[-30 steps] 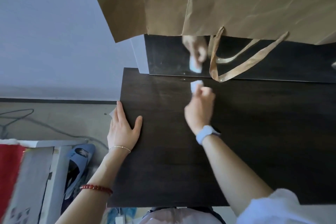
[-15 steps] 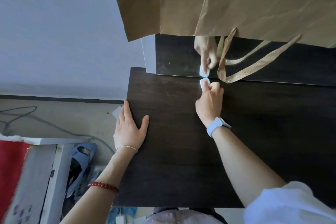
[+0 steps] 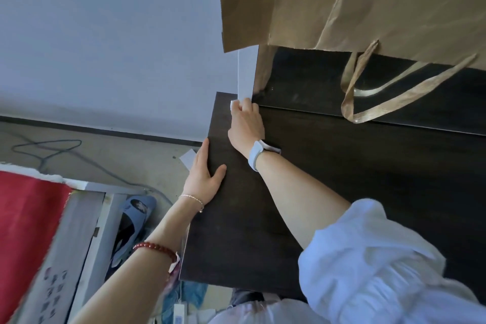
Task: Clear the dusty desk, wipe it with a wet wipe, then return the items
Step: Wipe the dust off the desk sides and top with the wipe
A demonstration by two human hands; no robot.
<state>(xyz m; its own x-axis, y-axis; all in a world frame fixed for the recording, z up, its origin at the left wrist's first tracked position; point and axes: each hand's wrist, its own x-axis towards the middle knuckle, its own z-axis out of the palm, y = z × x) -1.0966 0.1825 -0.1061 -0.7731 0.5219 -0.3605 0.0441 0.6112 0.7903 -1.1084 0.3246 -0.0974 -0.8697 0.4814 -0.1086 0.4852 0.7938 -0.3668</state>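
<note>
The dark wooden desk [image 3: 342,192] fills the middle and right of the head view. My right hand [image 3: 246,123] grips a small white wet wipe [image 3: 232,106] and presses it on the desk's far left corner, beside a glossy black upright panel [image 3: 310,87]. Only an edge of the wipe shows past my fingers. My left hand [image 3: 203,179] rests flat on the desk's left edge, fingers straight and thumb spread. A white watch sits on my right wrist.
A large brown paper bag [image 3: 355,0] hangs over the back of the desk, its handles [image 3: 381,97] dangling before the black panel. Left of the desk lie the floor with cables [image 3: 52,150], a blue slipper [image 3: 134,218] and a red cloth [image 3: 23,231].
My right hand has slid the wipe left along the desk's back edge, from near the bag handles to the far left corner. The camera has turned left. My left hand has stayed put.
</note>
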